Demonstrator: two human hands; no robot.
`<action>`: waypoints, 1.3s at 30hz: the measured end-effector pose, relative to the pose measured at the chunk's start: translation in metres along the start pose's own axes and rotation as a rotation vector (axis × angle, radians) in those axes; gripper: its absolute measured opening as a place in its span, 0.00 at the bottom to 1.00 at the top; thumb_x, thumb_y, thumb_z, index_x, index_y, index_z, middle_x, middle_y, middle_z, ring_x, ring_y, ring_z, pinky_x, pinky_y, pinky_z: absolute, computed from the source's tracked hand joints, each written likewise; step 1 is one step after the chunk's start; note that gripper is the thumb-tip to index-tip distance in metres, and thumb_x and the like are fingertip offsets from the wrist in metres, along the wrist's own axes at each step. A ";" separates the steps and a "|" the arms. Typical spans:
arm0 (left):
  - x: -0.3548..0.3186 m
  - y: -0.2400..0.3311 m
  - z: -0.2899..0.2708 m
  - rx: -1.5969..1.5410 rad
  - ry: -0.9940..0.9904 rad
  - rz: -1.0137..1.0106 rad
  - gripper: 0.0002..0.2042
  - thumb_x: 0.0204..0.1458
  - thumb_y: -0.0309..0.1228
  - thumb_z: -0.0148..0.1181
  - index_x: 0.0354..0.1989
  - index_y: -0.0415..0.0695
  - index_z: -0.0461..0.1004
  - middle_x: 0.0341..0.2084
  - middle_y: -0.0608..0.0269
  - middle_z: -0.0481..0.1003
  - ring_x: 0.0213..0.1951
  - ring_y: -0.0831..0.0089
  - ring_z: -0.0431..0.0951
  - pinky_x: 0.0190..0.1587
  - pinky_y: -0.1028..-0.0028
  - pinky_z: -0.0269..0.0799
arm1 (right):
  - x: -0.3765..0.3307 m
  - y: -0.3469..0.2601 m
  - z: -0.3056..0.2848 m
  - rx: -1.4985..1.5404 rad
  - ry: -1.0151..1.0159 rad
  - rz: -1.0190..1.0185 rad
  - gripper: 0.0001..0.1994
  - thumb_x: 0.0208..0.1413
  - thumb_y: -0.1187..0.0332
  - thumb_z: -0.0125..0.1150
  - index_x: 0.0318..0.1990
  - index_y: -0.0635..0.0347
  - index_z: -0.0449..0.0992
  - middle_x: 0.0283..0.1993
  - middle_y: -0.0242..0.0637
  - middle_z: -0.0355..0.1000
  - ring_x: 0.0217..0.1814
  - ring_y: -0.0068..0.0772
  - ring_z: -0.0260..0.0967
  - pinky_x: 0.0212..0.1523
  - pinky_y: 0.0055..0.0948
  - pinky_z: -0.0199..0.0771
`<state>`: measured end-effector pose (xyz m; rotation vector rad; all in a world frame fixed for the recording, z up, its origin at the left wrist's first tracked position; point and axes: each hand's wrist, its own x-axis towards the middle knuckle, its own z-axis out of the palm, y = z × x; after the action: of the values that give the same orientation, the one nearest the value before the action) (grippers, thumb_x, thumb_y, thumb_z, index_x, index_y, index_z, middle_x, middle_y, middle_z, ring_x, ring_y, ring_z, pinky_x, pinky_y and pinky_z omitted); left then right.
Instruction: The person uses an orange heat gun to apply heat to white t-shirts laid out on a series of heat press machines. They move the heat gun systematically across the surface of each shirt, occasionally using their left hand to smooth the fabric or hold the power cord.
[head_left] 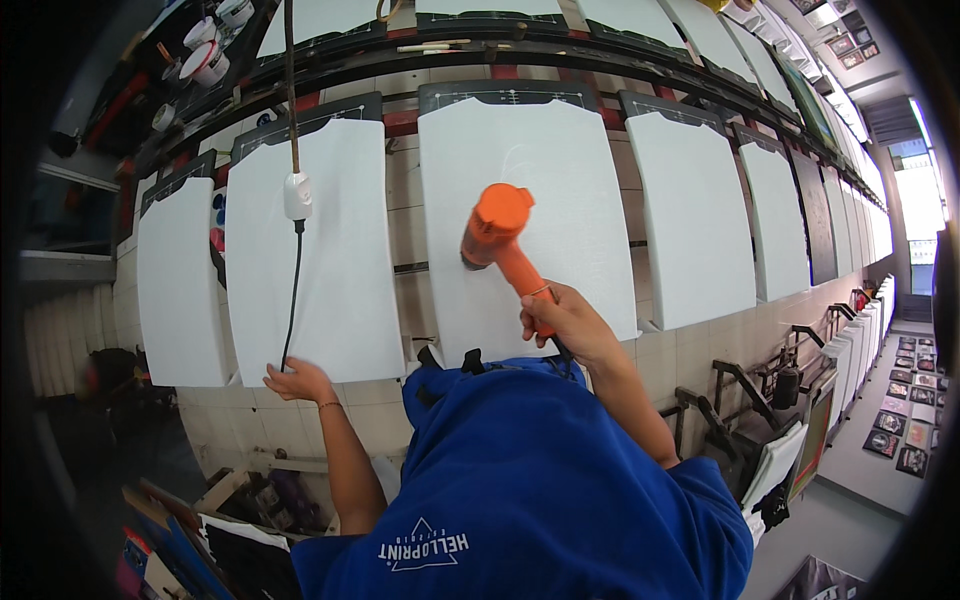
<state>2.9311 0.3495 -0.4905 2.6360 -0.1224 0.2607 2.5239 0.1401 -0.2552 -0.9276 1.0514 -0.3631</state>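
My right hand (568,322) is wrapped round the handle of an orange hair dryer (503,212). The dryer's dark nozzle points down at a white fabric panel (560,150) laid on a dark printing board (500,93). At the left, a white socket connector (298,196) hangs from a brown cable, and a black cord (297,290) runs down out of it. My left hand (300,382) has its fingers curled on the lower part of that cord, at the near edge of another white panel (315,250).
More panel-covered boards, such as a white one (690,210), line both sides, with tiled floor showing between them. A dark rail (440,55) crosses behind. White tubs (205,63) stand at the far left. Metal brackets (735,395) and frames are at the right.
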 end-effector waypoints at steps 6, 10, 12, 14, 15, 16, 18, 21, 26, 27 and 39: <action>-0.005 0.027 -0.026 -0.056 0.001 0.121 0.27 0.63 0.38 0.49 0.68 0.42 0.56 0.71 0.36 0.36 0.70 0.37 0.39 0.68 0.46 0.46 | -0.003 -0.001 -0.009 -0.036 -0.010 0.009 0.17 0.61 0.58 0.58 0.46 0.64 0.69 0.29 0.32 0.71 0.30 0.22 0.72 0.27 0.23 0.70; 0.004 0.034 -0.033 0.001 -0.095 0.158 0.26 0.64 0.36 0.47 0.69 0.42 0.56 0.71 0.34 0.36 0.70 0.36 0.39 0.68 0.45 0.47 | -0.019 0.011 -0.048 -0.018 0.095 -0.033 0.17 0.62 0.57 0.57 0.45 0.64 0.69 0.29 0.32 0.71 0.29 0.22 0.72 0.26 0.21 0.71; 0.008 0.021 -0.028 0.018 -0.127 0.115 0.25 0.65 0.35 0.46 0.69 0.42 0.56 0.71 0.34 0.35 0.70 0.36 0.40 0.68 0.46 0.48 | -0.032 0.013 -0.070 -0.004 0.162 -0.056 0.16 0.63 0.58 0.57 0.45 0.64 0.70 0.30 0.32 0.71 0.29 0.22 0.73 0.26 0.20 0.71; 0.006 0.007 -0.020 -0.020 -0.091 0.070 0.26 0.65 0.34 0.46 0.70 0.41 0.54 0.71 0.33 0.35 0.70 0.36 0.41 0.68 0.47 0.48 | -0.043 0.017 -0.095 0.032 0.258 -0.064 0.17 0.61 0.57 0.59 0.44 0.64 0.70 0.30 0.32 0.71 0.29 0.23 0.73 0.25 0.21 0.70; 0.005 -0.004 -0.015 -0.036 -0.069 0.046 0.26 0.65 0.34 0.45 0.70 0.41 0.53 0.71 0.32 0.35 0.70 0.36 0.41 0.68 0.48 0.48 | -0.048 0.020 -0.106 0.051 0.301 -0.066 0.17 0.60 0.57 0.60 0.44 0.64 0.70 0.30 0.32 0.71 0.29 0.23 0.73 0.25 0.21 0.70; 0.001 -0.013 -0.009 -0.067 -0.046 0.051 0.26 0.65 0.34 0.46 0.70 0.41 0.53 0.70 0.32 0.35 0.70 0.36 0.42 0.68 0.48 0.48 | -0.054 0.021 -0.115 0.082 0.339 -0.087 0.16 0.61 0.58 0.59 0.44 0.64 0.70 0.30 0.32 0.71 0.28 0.23 0.73 0.25 0.21 0.70; -0.011 -0.019 -0.001 -0.130 -0.006 0.064 0.27 0.64 0.34 0.47 0.71 0.42 0.51 0.70 0.30 0.35 0.70 0.36 0.42 0.69 0.49 0.48 | -0.063 0.021 -0.132 0.101 0.392 -0.097 0.16 0.61 0.59 0.58 0.44 0.65 0.69 0.29 0.32 0.71 0.28 0.23 0.73 0.24 0.20 0.70; -0.043 0.019 -0.010 -0.048 -0.029 0.158 0.29 0.63 0.34 0.48 0.72 0.43 0.50 0.70 0.29 0.36 0.70 0.36 0.44 0.68 0.48 0.48 | -0.069 0.022 -0.141 0.105 0.450 -0.109 0.16 0.62 0.59 0.58 0.44 0.64 0.69 0.29 0.32 0.71 0.27 0.22 0.73 0.24 0.20 0.70; -0.052 0.046 -0.015 0.033 -0.066 0.082 0.27 0.63 0.37 0.48 0.70 0.45 0.54 0.70 0.34 0.42 0.70 0.40 0.44 0.68 0.48 0.49 | -0.061 0.015 -0.129 0.093 0.311 -0.083 0.16 0.61 0.58 0.58 0.44 0.63 0.69 0.29 0.32 0.70 0.28 0.23 0.73 0.24 0.21 0.70; -0.054 0.048 -0.015 0.044 -0.064 0.051 0.27 0.64 0.37 0.48 0.70 0.45 0.55 0.70 0.36 0.43 0.70 0.41 0.44 0.68 0.48 0.49 | -0.056 0.012 -0.122 0.074 0.268 -0.070 0.16 0.61 0.58 0.58 0.44 0.63 0.69 0.29 0.32 0.70 0.28 0.23 0.73 0.25 0.21 0.70; -0.054 0.051 -0.010 0.115 -0.062 -0.022 0.25 0.64 0.42 0.44 0.66 0.43 0.60 0.69 0.42 0.50 0.70 0.44 0.45 0.66 0.49 0.56 | -0.001 -0.009 -0.033 -0.133 -0.193 0.022 0.15 0.62 0.58 0.56 0.44 0.63 0.68 0.29 0.31 0.70 0.31 0.23 0.72 0.28 0.23 0.71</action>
<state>2.8698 0.3119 -0.4691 2.7592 -0.1023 0.1830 2.4965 0.1193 -0.2531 -1.0471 0.9156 -0.1822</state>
